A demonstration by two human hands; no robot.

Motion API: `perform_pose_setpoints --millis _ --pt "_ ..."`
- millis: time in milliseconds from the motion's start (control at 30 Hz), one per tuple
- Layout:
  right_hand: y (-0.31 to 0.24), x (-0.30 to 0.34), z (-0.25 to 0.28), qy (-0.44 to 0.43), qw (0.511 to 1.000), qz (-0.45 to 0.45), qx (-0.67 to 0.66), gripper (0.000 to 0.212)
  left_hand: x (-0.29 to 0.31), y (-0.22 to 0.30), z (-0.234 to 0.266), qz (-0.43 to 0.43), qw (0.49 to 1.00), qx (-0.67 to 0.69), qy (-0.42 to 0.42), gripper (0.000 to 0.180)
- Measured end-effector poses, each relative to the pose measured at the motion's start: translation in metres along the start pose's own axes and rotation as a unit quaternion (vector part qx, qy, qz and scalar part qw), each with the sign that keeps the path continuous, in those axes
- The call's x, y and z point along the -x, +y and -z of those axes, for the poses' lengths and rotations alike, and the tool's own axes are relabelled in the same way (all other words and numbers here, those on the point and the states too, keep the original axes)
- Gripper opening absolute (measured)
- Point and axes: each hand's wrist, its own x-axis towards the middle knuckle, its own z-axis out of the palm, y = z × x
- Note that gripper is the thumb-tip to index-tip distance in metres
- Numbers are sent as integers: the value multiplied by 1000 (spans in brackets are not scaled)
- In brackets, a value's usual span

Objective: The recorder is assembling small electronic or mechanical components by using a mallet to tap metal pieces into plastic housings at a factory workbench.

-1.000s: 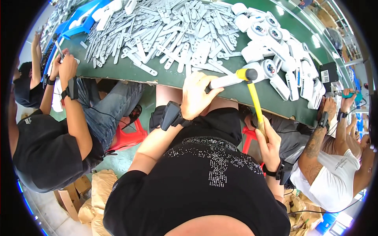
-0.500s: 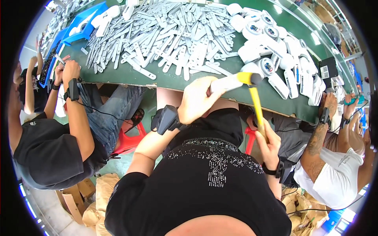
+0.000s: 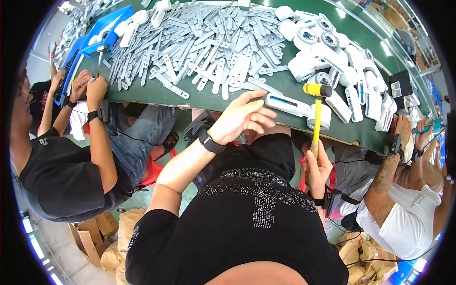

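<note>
In my right hand [image 3: 319, 165] is a small mallet [image 3: 317, 118] with a yellow handle and a yellow-and-black head, held upright by its grip. Behind the handle, at the table's near edge, lies a white plastic housing [image 3: 287, 104] with a slotted arm and a round end. My left hand [image 3: 244, 118] hovers just left of that housing, fingers spread and slightly blurred, holding nothing. Beyond it spreads a big heap of flat grey strips [image 3: 209, 42]. More white housings [image 3: 327, 59] with round ends are piled to the right.
A blue bin [image 3: 108, 29] stands at the far left of the green table [image 3: 142, 95]. One co-worker [image 3: 61, 175] sits at my left, another [image 3: 403, 209] at my right. A black box [image 3: 403, 88] is at the right end. Brown paper bundles [image 3: 126, 237] lie on the floor.
My left hand has let go of the white housing, which now lies on the table edge, and moved off with fingers opened. The mallet has swung more upright, its head slightly right.
</note>
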Motion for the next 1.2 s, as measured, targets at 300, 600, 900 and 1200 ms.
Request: perform_pose_setpoints --millis 300,600,900,1200 --pt "1 -22 -8 -14 998 41 -50 47 -48 33 17 -356 522 -772 67 20" --pt "-4 -24 -4 -2 999 50 -21 47 -49 51 4 -317 762 -551 123 24" --pt "-9 16 2 34 999 31 -28 47 -35 25 -31 -297 776 -554 61 23" --pt "-11 36 7 77 997 18 -27 46 -45 -1 -53 -410 616 -672 -6 9"
